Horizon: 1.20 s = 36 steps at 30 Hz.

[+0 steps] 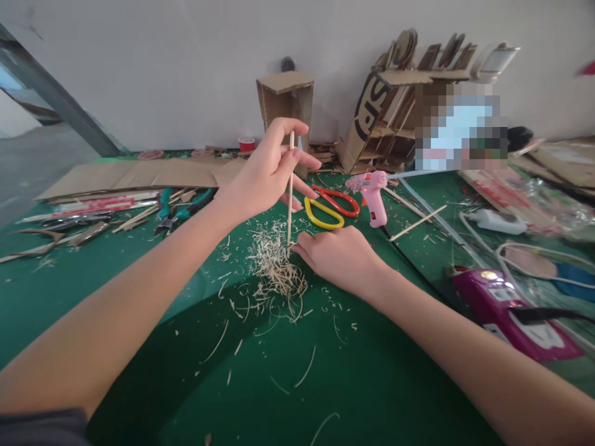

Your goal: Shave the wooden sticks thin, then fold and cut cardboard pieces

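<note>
My left hand (274, 164) pinches a thin wooden stick (290, 192) between thumb and fingers and holds it nearly upright. Its other fingers are spread. The stick's lower end comes down over a pile of curly wood shavings (279, 266) on the green tabletop. My right hand (341, 257) is closed beside that lower end, fingertips against or very near it. Whatever the right fingers grip, if anything, is hidden. Just beyond the hands lie scissors (325, 217) with one yellow and one red handle loop.
A pink glue gun (374, 195) and a purple device (515, 316) with a cord lie to the right. Teal-handled pliers (170, 210) and loose sticks lie at left by a flat cardboard piece (134, 173). Cardboard boxes (286, 102) stand by the wall.
</note>
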Tool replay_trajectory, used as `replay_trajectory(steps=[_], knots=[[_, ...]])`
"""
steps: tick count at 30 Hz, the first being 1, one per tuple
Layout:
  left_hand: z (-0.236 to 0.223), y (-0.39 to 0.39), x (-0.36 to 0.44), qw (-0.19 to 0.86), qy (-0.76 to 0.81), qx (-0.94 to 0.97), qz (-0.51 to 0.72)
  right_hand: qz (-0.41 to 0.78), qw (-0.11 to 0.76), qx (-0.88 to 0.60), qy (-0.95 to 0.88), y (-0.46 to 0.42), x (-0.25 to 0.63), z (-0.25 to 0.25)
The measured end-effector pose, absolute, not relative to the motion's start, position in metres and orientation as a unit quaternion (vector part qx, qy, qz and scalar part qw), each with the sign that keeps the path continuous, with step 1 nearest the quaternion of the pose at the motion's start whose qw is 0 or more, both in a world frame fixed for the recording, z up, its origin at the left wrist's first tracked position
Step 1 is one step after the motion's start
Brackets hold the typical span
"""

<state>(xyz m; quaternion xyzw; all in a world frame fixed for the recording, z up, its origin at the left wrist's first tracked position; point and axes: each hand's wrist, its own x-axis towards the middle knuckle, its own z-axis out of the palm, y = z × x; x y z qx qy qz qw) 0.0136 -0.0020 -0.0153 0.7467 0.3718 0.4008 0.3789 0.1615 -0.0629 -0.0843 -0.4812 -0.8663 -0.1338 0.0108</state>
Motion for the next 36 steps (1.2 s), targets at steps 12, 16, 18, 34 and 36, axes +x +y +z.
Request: replay_trajectory(steps=[12, 16, 18, 34, 36], knots=[[-0.020, 0.000, 0.014, 0.346, 0.355, 0.771, 0.400, -0.137, 0.004, -0.472, -0.871, -0.058, 0.160, -0.094], [-0.021, 0.002, 0.013, 0.338, 0.345, 0.780, 0.399, -0.130, -0.001, -0.468, -0.874, -0.061, 0.159, -0.094], [-0.022, 0.004, 0.012, 0.338, 0.345, 0.781, 0.397, -0.138, 0.004, -0.468, -0.873, -0.061, 0.160, -0.095], [-0.022, 0.004, 0.009, 0.332, 0.360, 0.782, 0.386, -0.126, -0.052, -0.483, -0.865, -0.064, 0.154, -0.087], [-0.021, 0.004, 0.010, 0.331, 0.359, 0.783, 0.385, -0.117, -0.064, -0.465, -0.876, -0.066, 0.153, -0.084]])
